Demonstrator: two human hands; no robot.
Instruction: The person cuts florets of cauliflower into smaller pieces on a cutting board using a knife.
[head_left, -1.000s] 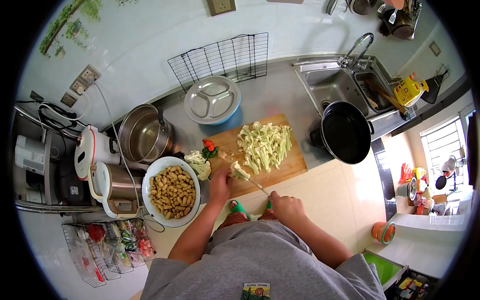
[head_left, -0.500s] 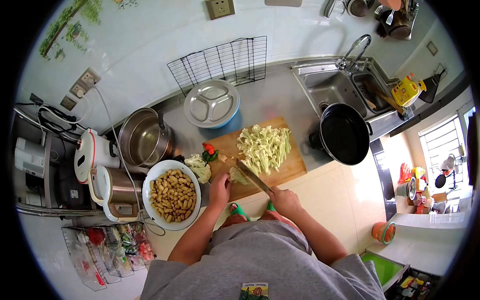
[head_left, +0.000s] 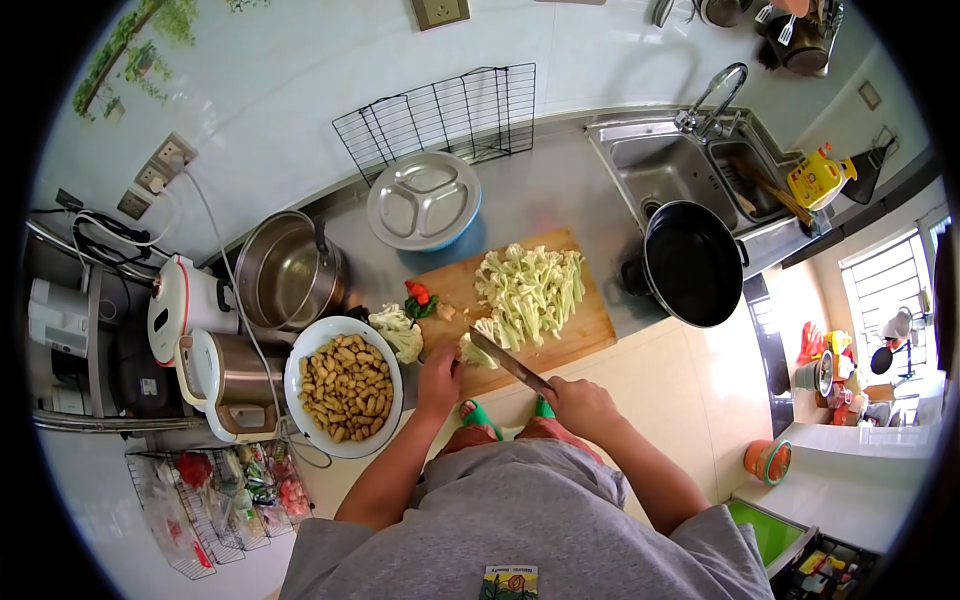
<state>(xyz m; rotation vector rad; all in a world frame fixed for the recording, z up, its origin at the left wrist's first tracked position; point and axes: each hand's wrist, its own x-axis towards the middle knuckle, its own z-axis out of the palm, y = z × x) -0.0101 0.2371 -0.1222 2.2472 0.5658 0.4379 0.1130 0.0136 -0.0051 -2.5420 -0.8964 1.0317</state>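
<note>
My right hand (head_left: 582,406) is closed round the handle of a kitchen knife (head_left: 512,366). The blade slants up and left over a wooden cutting board (head_left: 590,315), its tip beside a small piece of cauliflower (head_left: 474,350). At the board's near left edge, my left hand (head_left: 440,378) is closed with its fingertips against that piece. A heap of cut cauliflower (head_left: 530,290) covers the board's right half. Red and green peppers (head_left: 418,298) lie near its left side. Left of them sits a larger chunk of cauliflower (head_left: 397,332).
A white bowl of peanuts (head_left: 293,380) stands left of my left hand, with a steel pot (head_left: 262,285) behind it. A blue container with a divided steel lid (head_left: 424,200) is behind the board. Right are a black pan (head_left: 693,265) and the sink (head_left: 650,165).
The knife has shifted slightly to the right, and its blade now lies at the right side of the small cauliflower piece. My left hand has barely moved. The view has shifted a little.
</note>
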